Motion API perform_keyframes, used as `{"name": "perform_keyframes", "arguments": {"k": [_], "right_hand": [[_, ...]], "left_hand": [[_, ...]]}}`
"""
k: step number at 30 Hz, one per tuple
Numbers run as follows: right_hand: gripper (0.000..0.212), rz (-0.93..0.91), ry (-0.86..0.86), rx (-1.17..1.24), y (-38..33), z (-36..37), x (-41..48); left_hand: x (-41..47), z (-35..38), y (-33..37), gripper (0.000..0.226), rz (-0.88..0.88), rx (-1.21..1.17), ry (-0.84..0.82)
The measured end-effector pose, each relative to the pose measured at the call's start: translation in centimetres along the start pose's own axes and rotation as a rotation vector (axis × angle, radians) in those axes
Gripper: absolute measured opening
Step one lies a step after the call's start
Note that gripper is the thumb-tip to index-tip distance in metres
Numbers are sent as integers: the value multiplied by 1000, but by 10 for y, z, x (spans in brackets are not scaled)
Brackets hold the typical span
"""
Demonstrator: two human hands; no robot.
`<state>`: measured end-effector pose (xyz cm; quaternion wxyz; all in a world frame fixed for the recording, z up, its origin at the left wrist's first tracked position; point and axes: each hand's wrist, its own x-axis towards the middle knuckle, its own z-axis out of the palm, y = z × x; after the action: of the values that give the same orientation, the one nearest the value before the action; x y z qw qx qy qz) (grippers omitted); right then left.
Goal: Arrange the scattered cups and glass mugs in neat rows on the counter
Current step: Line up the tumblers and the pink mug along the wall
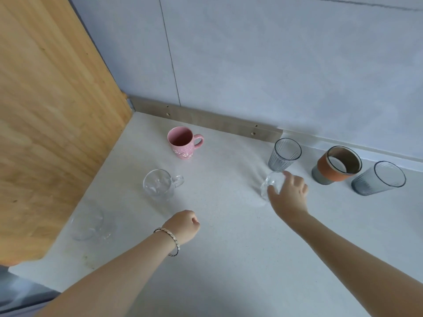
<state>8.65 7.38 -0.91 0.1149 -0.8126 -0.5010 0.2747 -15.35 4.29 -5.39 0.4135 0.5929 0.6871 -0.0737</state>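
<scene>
Right hand (289, 194) is wrapped around a clear glass mug (272, 185) on the counter (229, 259). Left hand (183, 225) is just a loose fist, holding nothing.

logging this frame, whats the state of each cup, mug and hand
pink mug: upright, empty
glass mug: upright, empty
near glass mug: upright, blurred
ribbed glass: upright, empty
orange cup: upright
right ribbed glass: upright, empty
right hand: gripping clear glass
left hand: fisted, empty

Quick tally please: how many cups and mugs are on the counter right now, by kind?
Clear glass mugs: 3, one under the right hand
Grey ribbed tumblers: 2
Pink mug: 1
Orange-and-grey cup: 1
Total: 7
</scene>
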Motion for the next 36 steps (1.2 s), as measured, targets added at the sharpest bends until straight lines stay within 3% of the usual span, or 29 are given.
{"name": "perform_keyframes", "arguments": {"k": [3, 6, 9, 12, 17, 21, 26, 30, 36], "right_hand": [[58, -296, -81, -131, -39, 13, 0], [71, -532, -128, -253, -90, 29, 13], [76, -653, -196, -370, -141, 46, 33], [76, -660, -226, -458, -187, 65, 55], [103, -627, -297, -522, -231, 99, 84], [81, -577, -284, -412, -234, 114, 90], [78, -476, -266, -179, -195, 93, 74], [81, -408, -264, -155, -143, 56, 38], [76, -348, -286, -193, -60, -9, -33]], "left_hand": [[4, -6, -11, 16, -20, -14, 6], [9, -11, -22, 16, -31, -18, 15], [14, -17, -29, 15, -39, -24, 7], [24, -23, -33, 14, -42, -23, -5], [35, -30, -39, 14, -20, -47, -25], [43, -37, -50, 13, -37, -51, -36], [47, -38, -51, 17, -28, 0, -78], [45, -38, -45, 24, -16, 41, -80], [26, -31, -16, 14, 47, 141, -47]]}}
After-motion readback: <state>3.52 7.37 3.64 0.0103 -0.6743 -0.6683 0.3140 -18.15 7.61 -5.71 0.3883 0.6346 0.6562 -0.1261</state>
